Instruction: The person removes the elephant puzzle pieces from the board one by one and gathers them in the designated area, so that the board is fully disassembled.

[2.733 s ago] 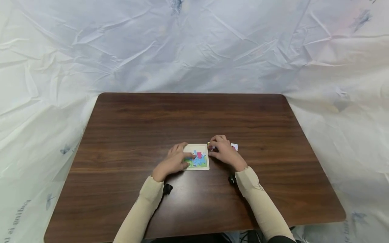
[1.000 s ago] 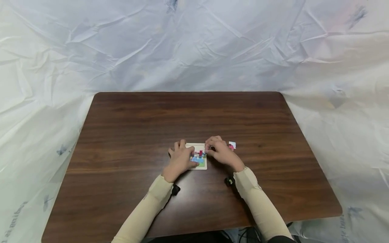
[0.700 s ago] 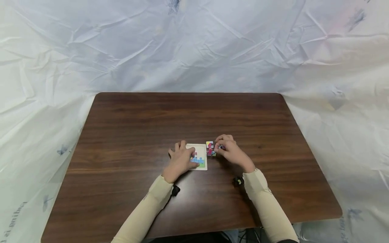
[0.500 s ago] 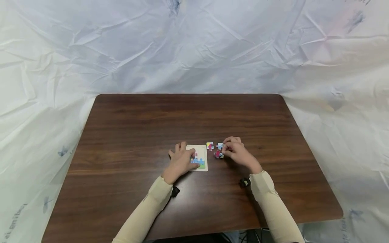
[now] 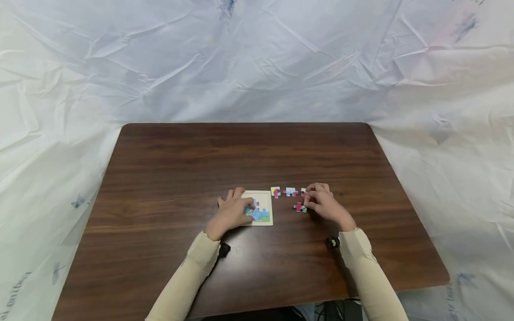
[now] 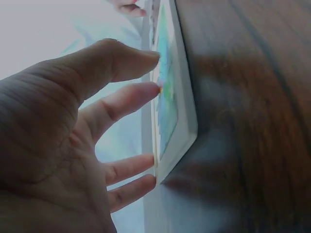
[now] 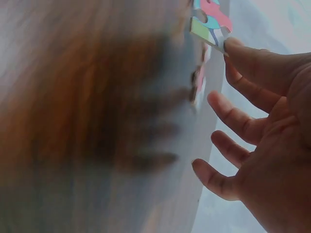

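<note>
A light wooden puzzle board lies on the table with blue and green pieces in its lower part. My left hand rests across its left side. In the left wrist view, the spread fingers of the left hand touch the board's edge and pieces. To the right of the board, my right hand pinches a red, blue and green puzzle piece by its edge. The right wrist view shows the piece between thumb and forefinger, the other fingers of the right hand spread apart.
Behind the held piece, a row of loose pieces lies on the brown table: a yellow and pink piece, a pale blue piece, and another piece partly covered by the right hand. A wrinkled white sheet hangs behind.
The right hand has moved right, away from the board, carrying the red piece that earlier was over it. Loose pieces it covered now show. The left hand shifted slightly left.
</note>
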A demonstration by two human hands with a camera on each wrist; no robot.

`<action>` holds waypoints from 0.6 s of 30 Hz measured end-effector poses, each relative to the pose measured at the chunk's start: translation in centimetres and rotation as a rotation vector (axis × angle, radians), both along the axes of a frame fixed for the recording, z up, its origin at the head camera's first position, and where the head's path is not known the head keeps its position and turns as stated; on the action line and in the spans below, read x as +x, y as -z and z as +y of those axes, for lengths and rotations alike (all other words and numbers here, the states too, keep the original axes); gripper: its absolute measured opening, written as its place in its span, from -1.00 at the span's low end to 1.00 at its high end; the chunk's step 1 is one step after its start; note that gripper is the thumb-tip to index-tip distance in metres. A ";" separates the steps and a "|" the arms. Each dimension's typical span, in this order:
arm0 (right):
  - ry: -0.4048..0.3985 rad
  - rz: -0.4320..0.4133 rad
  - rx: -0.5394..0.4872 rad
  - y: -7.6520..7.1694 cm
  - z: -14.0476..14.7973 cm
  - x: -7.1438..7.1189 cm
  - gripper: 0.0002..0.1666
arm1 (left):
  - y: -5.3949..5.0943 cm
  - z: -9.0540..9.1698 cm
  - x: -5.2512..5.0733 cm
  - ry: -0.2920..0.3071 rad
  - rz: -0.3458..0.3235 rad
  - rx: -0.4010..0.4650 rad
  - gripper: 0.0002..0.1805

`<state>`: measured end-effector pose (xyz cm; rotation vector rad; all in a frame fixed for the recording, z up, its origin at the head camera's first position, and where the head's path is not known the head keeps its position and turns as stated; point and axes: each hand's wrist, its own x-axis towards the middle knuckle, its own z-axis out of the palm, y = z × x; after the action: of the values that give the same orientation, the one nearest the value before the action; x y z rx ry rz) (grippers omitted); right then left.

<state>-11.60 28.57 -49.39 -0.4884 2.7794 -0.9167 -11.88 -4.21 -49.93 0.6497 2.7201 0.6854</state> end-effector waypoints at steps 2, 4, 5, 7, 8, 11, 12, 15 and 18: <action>-0.001 0.020 0.028 0.2 0.4 0.0 -0.81 | -0.1 -0.2 0.0 0.013 -0.011 -0.001 -0.87; -0.004 0.045 0.054 0.4 0.8 0.0 -0.80 | -0.3 -0.3 0.0 0.019 -0.022 0.005 -0.87; -0.004 0.052 0.064 0.5 1.0 0.0 -0.80 | -0.3 -0.3 -0.1 0.019 -0.023 0.005 -0.87; -0.007 0.068 0.083 0.5 1.2 0.0 -0.78 | -0.3 -0.3 -0.1 0.016 -0.024 0.005 -0.87; -0.010 0.072 0.089 0.5 1.3 0.0 -0.78 | -0.2 -0.3 -0.1 0.015 -0.023 0.007 -0.87; -0.020 0.075 0.107 0.6 1.4 -0.1 -0.80 | -0.1 -0.4 0.0 0.007 -0.022 0.011 -0.88; -0.023 0.075 0.112 0.7 1.3 -0.2 -0.81 | 0.0 -0.5 0.0 0.003 -0.022 0.014 -0.87; -0.026 0.074 0.123 1.1 1.2 -0.3 -0.83 | 0.0 -0.7 0.1 -0.003 -0.025 0.022 -0.87; -0.019 0.077 0.115 1.3 1.3 -0.3 -0.84 | 0.1 -0.8 0.1 -0.006 -0.027 0.028 -0.88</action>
<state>-11.94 29.85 -50.73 -0.5423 2.8711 -0.7431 -11.81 -4.99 -50.04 0.6346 2.6933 0.7299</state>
